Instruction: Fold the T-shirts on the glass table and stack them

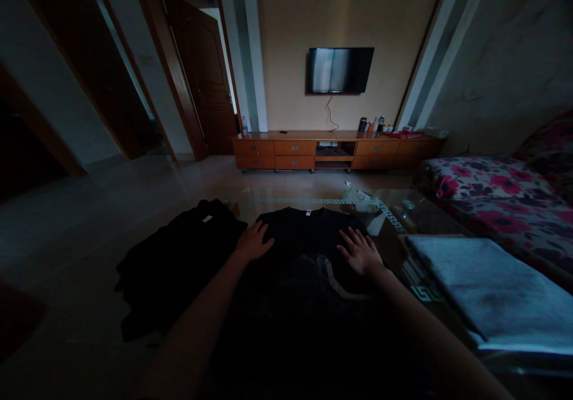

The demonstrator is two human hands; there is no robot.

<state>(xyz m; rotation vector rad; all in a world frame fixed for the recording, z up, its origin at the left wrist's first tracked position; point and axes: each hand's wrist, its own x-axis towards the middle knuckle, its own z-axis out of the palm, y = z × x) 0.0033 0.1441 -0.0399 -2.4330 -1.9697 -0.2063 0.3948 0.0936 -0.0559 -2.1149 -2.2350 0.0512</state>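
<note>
A black T-shirt (298,239) lies spread on the glass table in front of me, its collar and small white label at the far end. A pale curved stripe crosses its front. My left hand (254,242) rests flat on the left shoulder, fingers spread. On the right shoulder lies my right hand (362,252), fingers also stretched out. Left of it sits a pile of black clothing (183,262) with a pale label on top. The lower part of the T-shirt is lost in darkness.
Folded grey-blue cloth (492,286) lies on the right of the glass table (403,209). A crumpled plastic bag (358,196) is at the table's far edge. Beyond stand a low wooden cabinet (293,148) and a wall-mounted television (341,70). A flowered sofa (496,185) is at right.
</note>
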